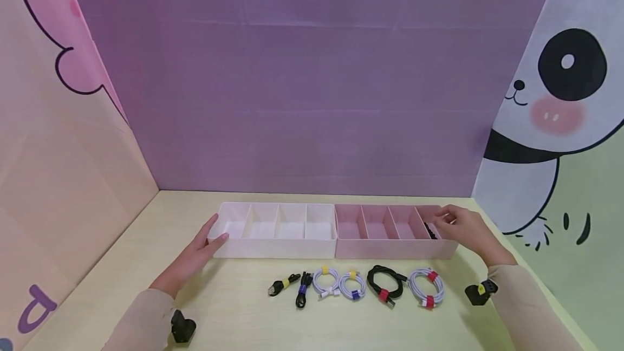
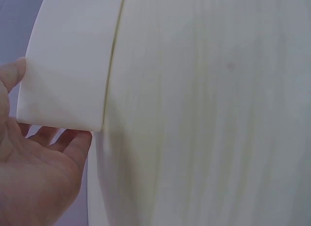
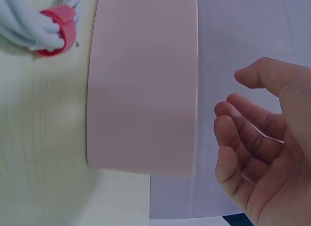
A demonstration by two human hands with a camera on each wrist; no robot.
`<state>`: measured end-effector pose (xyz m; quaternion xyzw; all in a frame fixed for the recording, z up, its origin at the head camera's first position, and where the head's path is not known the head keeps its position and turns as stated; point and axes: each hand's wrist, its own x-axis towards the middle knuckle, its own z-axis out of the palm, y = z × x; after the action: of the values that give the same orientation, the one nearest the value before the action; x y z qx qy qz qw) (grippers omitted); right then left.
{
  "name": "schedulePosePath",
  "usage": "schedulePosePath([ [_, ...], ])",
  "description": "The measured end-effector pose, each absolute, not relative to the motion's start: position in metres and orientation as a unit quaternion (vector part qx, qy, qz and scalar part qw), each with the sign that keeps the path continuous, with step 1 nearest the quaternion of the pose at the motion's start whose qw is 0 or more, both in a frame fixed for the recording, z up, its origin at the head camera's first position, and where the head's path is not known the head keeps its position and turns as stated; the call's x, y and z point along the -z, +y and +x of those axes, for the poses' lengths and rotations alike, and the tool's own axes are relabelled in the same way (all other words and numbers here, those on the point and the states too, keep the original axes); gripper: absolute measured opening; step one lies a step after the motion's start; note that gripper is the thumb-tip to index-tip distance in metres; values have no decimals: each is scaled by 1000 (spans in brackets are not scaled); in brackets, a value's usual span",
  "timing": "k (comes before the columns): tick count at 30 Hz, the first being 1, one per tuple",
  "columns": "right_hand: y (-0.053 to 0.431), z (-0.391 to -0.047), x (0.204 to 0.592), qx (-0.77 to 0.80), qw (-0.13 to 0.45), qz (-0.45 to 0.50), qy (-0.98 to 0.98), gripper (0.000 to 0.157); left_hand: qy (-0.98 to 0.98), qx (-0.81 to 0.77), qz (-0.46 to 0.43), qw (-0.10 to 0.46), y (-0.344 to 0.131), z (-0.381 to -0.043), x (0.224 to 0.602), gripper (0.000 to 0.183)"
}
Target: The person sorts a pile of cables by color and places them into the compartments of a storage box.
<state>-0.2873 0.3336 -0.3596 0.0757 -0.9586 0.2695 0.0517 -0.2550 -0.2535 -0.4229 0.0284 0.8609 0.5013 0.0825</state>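
My left hand (image 1: 195,255) grips the left end of a white divided box (image 1: 275,249). In the left wrist view its thumb touches the box's edge and its fingers (image 2: 73,146) lie along the end wall. Over the rightmost compartment of a pink divided box (image 1: 395,249) is my right hand (image 1: 463,227). Its fingers are loosely bent, with a gap to the thumb and nothing visible between them in the right wrist view. A black item (image 1: 430,231) lies in that compartment, partly hidden by the box wall and the hand.
In front of the boxes lie a short black cable (image 1: 284,284) with a yellow tie, a black cable (image 1: 302,290) with a blue tie, several coiled white cables (image 1: 325,281), and a black coil (image 1: 385,288) with a red tie. A purple wall (image 1: 312,96) stands behind.
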Motion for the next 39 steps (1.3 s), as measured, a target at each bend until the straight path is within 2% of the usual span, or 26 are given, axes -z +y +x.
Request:
schedulePosePath([
  [12,325,-281,361,-262,82,116,-955,20,860,-502,24,88,-255,-257,424,89],
  [39,310,-267,362,-266,81,157,-948,16,858,-505,32,88,-254,-259,424,88],
])
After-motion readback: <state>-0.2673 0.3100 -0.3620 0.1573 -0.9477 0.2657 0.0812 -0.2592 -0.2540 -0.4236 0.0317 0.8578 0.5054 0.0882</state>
